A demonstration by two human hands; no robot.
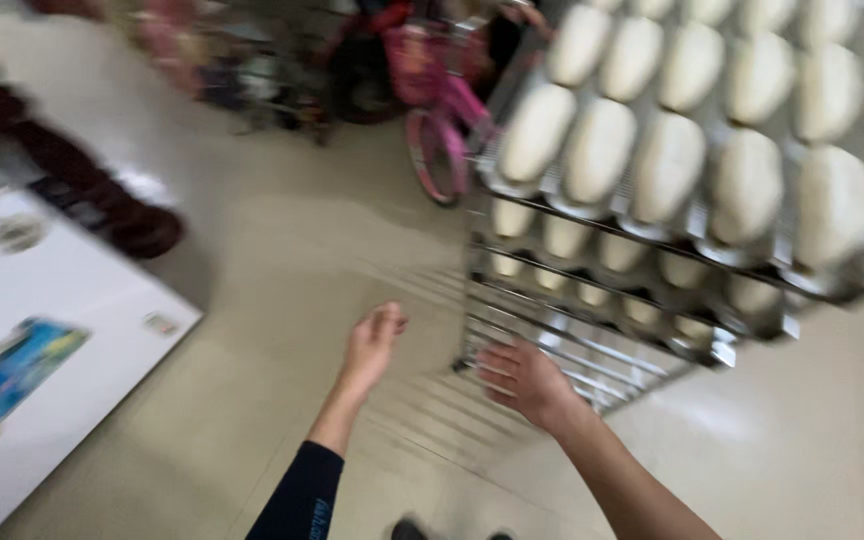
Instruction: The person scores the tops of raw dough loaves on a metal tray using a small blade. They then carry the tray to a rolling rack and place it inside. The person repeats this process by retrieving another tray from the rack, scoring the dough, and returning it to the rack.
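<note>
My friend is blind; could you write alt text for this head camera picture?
Blurred view down at a person's two bare hands: the right hand touches the lower shelves of a metal rack holding trays of pale dough loaves, the left hand empty beside it. A pink bicycle stands behind.

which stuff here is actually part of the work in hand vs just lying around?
In hand:
- metal tray rack, which the right hand reaches, fingers at a lower shelf
- trays of white dough pieces on the rack
- left hand, in the air beside the rack, holding nothing

Lying about:
- pink bicycle
- white chest with a colourful sticker
- tiled floor
</note>
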